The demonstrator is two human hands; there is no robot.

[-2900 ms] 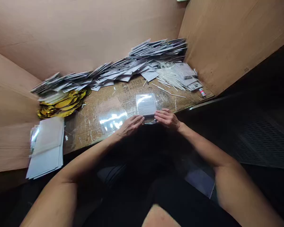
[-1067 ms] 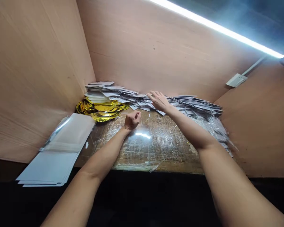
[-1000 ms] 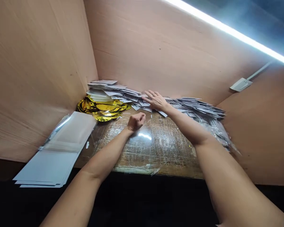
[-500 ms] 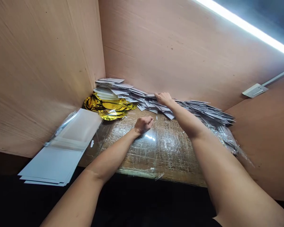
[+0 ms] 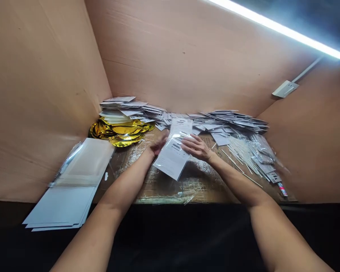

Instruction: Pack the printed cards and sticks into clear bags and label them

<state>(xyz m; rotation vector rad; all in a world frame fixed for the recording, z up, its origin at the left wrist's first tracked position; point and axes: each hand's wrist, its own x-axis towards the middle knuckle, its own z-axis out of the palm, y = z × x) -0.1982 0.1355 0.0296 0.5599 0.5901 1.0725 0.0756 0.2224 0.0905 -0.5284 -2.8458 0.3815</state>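
In the head view, a flat white packet (image 5: 172, 160) with a barcode and a shiny clear wrap is held up over the middle of the bench, tilted. It may be more than one packet; I cannot tell. My right hand (image 5: 197, 147) is closed on its right edge, fingers across the front. My left hand (image 5: 159, 145) grips the left edge, its fingertips partly hidden behind it. Behind both hands, a long row of similar white packets (image 5: 232, 119) lies against the back wall.
Gold foil pieces (image 5: 124, 132) lie at the back left. White sheets (image 5: 62, 204) overhang the bench's left front edge, topped by clear bags (image 5: 82, 158). White sticks (image 5: 239, 155) and a small pink-and-white tube (image 5: 282, 189) are at right. Wooden walls enclose the cardboard-covered bench (image 5: 215, 189).
My right hand has come back from the rear row with a white packet, now in both hands. Earlier my left hand was a loose fist over the bench. The view has swung.
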